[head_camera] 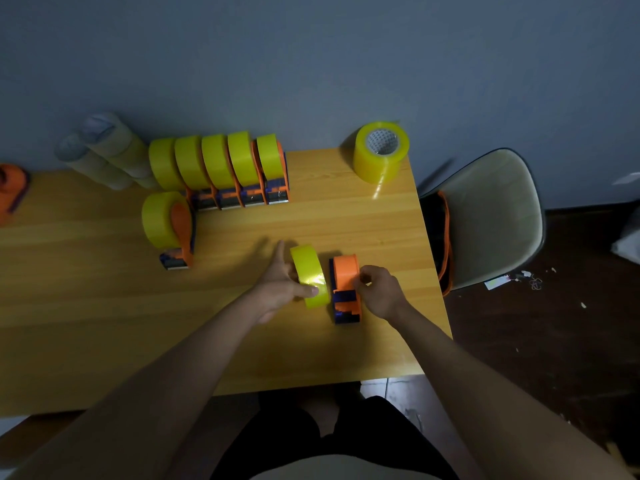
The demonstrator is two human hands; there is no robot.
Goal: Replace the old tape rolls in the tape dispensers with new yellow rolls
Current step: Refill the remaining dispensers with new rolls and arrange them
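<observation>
A yellow tape roll (310,277) stands on edge near the table's front right, and my left hand (282,285) holds it with the thumb across its rim and the forefinger stretched out. Just right of it stands an orange and blue tape dispenser (344,289) with no roll on it; my right hand (377,289) pinches its orange side. Another dispenser (171,230) loaded with a yellow roll stands further left. At the back, a row of several dispensers (239,174) carries yellow rolls.
A stack of yellow rolls (381,152) stands at the table's back right corner. Pale old rolls (104,150) lie at the back left, and an orange dispenser (12,190) sits at the left edge. A chair (491,216) stands right of the wooden table (381,237).
</observation>
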